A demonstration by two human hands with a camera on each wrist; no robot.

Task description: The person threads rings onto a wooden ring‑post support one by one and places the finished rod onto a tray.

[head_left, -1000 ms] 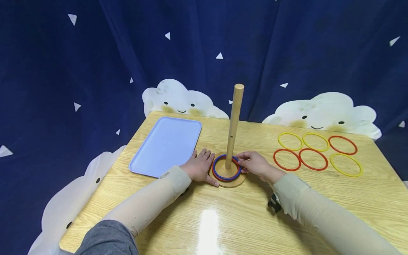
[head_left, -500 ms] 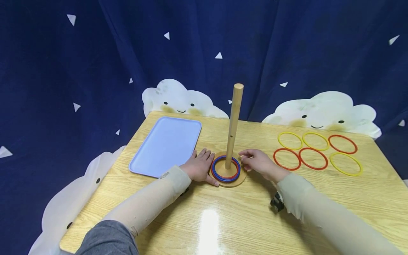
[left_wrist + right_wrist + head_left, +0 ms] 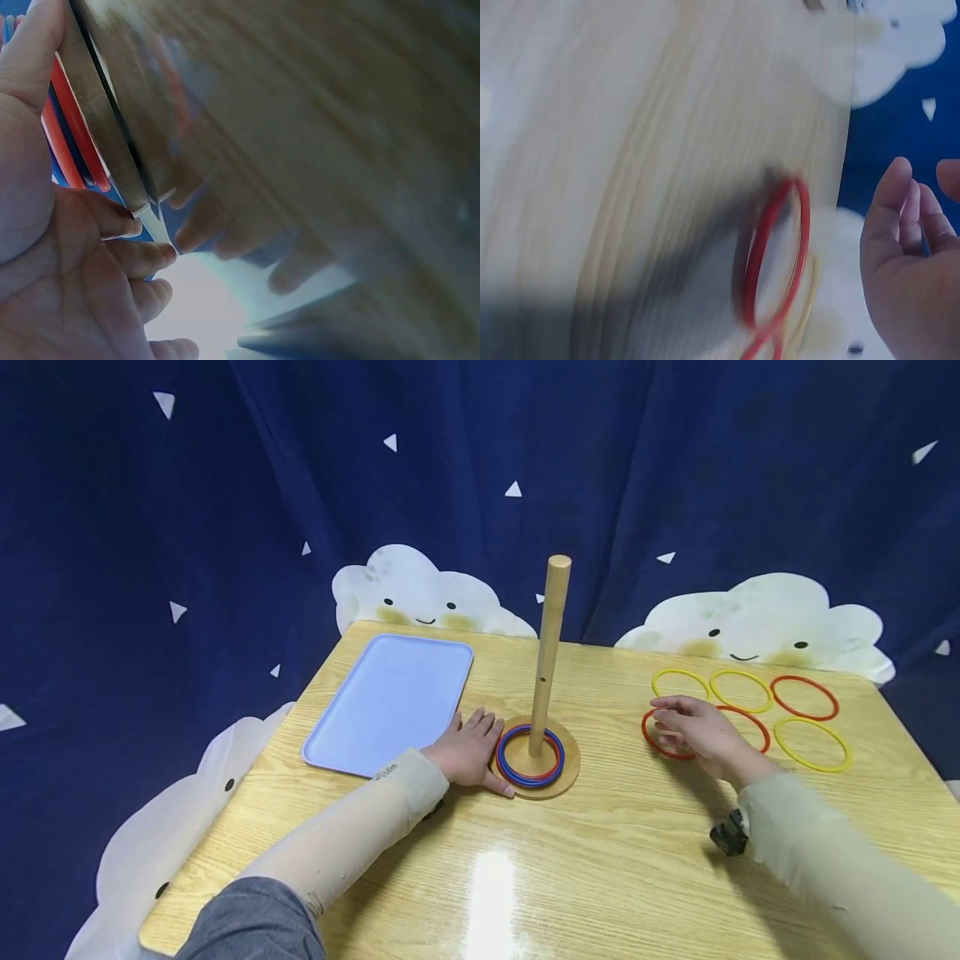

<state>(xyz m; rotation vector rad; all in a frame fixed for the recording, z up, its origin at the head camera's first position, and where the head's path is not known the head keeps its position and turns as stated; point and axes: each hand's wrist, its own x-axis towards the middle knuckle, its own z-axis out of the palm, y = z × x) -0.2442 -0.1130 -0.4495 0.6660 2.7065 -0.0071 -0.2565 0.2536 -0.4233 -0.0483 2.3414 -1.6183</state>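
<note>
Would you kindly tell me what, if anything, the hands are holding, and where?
Nothing is gripped: the left hand rests, fingers spread, against the left edge of the wooden base; the right hand hovers empty near a red ring.

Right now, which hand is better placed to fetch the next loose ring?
Probably the right hand: it holds nothing and hovers by the loose red ring nearest the peg. The left hand rests against the wooden base, on the side away from that ring.

Red ring (image 3: 650, 742) partly hidden by right hand (image 3: 701, 733), tabletop (image 3: 652, 112) blurred in wrist views
</note>
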